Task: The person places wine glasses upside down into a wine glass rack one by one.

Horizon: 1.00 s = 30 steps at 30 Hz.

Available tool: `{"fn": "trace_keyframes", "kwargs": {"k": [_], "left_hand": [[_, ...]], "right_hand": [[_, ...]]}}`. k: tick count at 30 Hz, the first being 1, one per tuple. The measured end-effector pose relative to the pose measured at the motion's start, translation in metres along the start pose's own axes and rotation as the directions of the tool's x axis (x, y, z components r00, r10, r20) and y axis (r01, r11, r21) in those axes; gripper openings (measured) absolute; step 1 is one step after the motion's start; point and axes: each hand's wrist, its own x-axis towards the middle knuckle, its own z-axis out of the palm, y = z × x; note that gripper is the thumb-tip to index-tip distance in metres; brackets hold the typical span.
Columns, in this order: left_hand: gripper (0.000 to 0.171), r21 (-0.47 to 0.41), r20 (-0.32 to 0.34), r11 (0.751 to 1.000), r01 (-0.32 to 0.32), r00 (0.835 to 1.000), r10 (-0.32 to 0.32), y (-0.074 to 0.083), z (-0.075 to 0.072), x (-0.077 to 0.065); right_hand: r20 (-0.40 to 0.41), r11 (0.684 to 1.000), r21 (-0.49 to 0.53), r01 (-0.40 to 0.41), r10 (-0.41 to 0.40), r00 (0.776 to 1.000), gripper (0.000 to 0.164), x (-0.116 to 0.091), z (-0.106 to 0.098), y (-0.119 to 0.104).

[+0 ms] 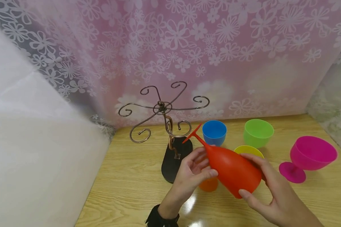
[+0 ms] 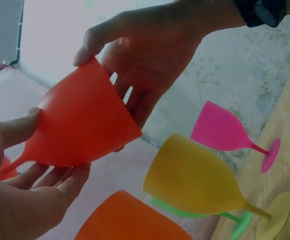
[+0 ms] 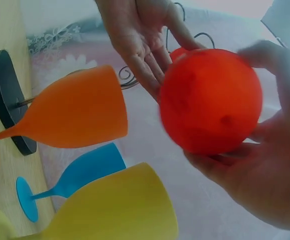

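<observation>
A red plastic wine glass [image 1: 234, 168] is held tilted in the air, its stem and foot pointing up and left, its mouth down and right. My left hand [image 1: 188, 176] holds the bowl at its stem end, thumb on the near side and fingers on the far side. The right hand [image 1: 277, 190] grips the bowl near the rim between thumb and fingers. In the right wrist view the round mouth of the red glass [image 3: 212, 102] faces the camera. Behind the hands stands a metal rack [image 1: 162, 108] with several curled arms on a black base [image 1: 171, 170].
Upright on the wooden table [image 1: 125, 176] are a blue glass [image 1: 214, 133], a green glass [image 1: 258, 133] and a magenta glass [image 1: 312, 154]. A yellow glass [image 2: 192, 175] and an orange glass [image 3: 80, 110] stand close under the hands. A pink flowered curtain [image 1: 204, 56] hangs behind.
</observation>
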Motion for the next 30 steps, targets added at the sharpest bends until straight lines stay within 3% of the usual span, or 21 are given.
{"fn": "trace_keyframes", "kwargs": {"k": [5,16,21,26,30], "left_hand": [[0.064,-0.011,0.052,0.999,-0.048,0.997,0.049,0.001,0.000,-0.002],[0.053,0.041,0.077,0.993,-0.112,0.991,0.108,0.004,0.000,-0.001],[0.052,0.096,0.070,0.983,-0.154,0.987,0.148,0.006,-0.005,0.000],[0.046,0.228,0.019,0.948,-0.222,0.975,0.223,0.013,-0.022,0.002],[0.038,0.406,-0.090,0.891,-0.203,0.961,0.260,0.021,-0.042,0.004]], "right_hand": [[0.023,0.997,-0.076,-0.031,0.033,0.999,0.103,-0.002,0.000,-0.003],[0.008,0.985,-0.154,0.081,-0.080,0.997,0.112,0.001,0.008,0.007],[0.005,0.988,-0.150,0.039,-0.039,0.999,0.113,0.001,0.005,0.007],[-0.023,0.992,-0.115,-0.043,0.041,0.999,0.115,0.002,-0.002,0.003],[-0.006,0.995,0.002,-0.102,0.102,0.995,0.112,0.006,-0.002,0.004]]}}
